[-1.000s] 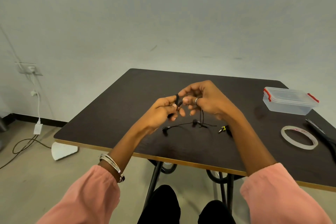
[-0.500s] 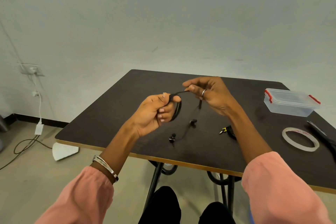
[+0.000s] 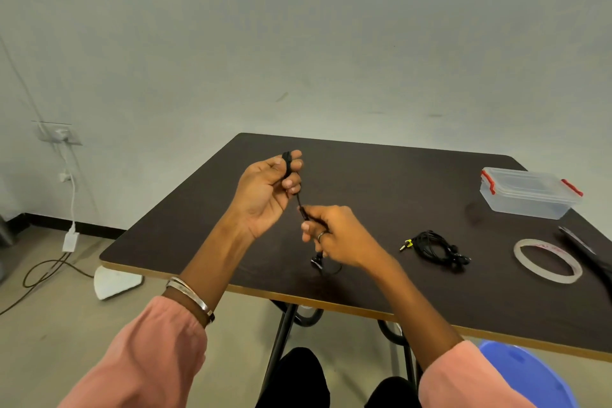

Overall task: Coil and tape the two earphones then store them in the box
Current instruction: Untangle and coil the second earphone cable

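Note:
My left hand (image 3: 268, 189) is raised above the dark table (image 3: 381, 175) and grips a small coil of black earphone cable (image 3: 287, 163) wound round its fingers. From it the cable runs down to my right hand (image 3: 334, 235), which pinches the strand just below. An earbud (image 3: 317, 262) of this earphone hangs under my right hand near the tabletop. A second black earphone (image 3: 437, 247), bundled with a yellow-tipped plug, lies on the table to the right. The clear box (image 3: 530, 195) with red clips stands shut at the back right.
A roll of clear tape (image 3: 548, 262) lies flat near the right edge, with a dark tool (image 3: 586, 250) beside it that runs out of view. A blue stool (image 3: 526, 374) stands at the lower right. Cables and a wall socket are on the left.
My left hand has risen with the coil. My right hand has dropped from above the cable to just below my left hand, pinching the strand lower down. The view now shows the second earphone whole.

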Action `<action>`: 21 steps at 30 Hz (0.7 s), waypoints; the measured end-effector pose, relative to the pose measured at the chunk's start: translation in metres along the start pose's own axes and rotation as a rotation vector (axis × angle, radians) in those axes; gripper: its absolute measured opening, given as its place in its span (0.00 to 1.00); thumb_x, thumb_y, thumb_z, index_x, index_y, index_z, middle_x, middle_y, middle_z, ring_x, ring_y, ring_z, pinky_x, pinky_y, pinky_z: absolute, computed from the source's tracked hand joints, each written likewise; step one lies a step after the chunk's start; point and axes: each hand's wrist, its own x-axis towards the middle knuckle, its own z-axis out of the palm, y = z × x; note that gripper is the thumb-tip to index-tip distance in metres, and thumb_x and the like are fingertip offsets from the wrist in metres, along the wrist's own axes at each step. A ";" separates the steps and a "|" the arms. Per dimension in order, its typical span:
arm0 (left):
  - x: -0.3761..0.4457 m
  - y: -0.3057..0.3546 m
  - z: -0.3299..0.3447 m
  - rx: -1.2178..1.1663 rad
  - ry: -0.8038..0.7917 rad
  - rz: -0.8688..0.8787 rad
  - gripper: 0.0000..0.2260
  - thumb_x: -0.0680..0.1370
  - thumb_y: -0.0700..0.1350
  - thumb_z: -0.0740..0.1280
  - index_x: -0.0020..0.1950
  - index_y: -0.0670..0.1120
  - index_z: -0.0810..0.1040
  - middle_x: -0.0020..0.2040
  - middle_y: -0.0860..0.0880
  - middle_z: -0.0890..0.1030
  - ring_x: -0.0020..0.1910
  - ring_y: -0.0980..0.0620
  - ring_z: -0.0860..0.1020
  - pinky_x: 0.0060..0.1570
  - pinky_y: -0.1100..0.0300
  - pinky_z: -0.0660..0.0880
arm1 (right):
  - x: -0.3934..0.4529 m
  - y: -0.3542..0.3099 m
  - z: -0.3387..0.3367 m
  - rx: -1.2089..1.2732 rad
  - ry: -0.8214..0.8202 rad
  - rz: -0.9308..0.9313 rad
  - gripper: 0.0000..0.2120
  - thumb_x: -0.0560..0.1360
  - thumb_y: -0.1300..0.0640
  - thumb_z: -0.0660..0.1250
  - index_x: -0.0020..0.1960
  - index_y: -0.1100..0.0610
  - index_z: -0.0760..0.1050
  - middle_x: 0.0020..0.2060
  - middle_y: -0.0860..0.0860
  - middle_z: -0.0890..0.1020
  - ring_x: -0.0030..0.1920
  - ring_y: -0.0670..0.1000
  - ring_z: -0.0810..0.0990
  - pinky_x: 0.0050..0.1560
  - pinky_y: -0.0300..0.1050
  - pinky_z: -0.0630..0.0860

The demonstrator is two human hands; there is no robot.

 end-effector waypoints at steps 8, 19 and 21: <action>0.001 -0.012 0.000 0.361 0.177 0.045 0.09 0.83 0.34 0.54 0.50 0.41 0.73 0.43 0.45 0.81 0.29 0.55 0.77 0.36 0.62 0.77 | -0.011 -0.022 -0.007 -0.297 -0.075 -0.040 0.10 0.80 0.57 0.59 0.48 0.60 0.78 0.40 0.56 0.81 0.40 0.55 0.80 0.44 0.51 0.78; -0.009 -0.019 -0.002 0.673 -0.085 -0.044 0.12 0.83 0.35 0.54 0.64 0.39 0.72 0.44 0.45 0.82 0.34 0.54 0.79 0.41 0.62 0.79 | -0.014 -0.040 -0.061 0.017 0.197 -0.002 0.07 0.77 0.57 0.66 0.46 0.57 0.83 0.35 0.54 0.84 0.38 0.52 0.82 0.46 0.50 0.80; -0.015 -0.019 -0.002 0.615 -0.200 -0.091 0.14 0.83 0.36 0.52 0.64 0.40 0.73 0.42 0.46 0.81 0.33 0.54 0.74 0.39 0.61 0.75 | -0.011 -0.040 -0.070 0.120 0.176 -0.008 0.07 0.78 0.59 0.65 0.48 0.59 0.83 0.37 0.55 0.83 0.37 0.49 0.81 0.45 0.47 0.81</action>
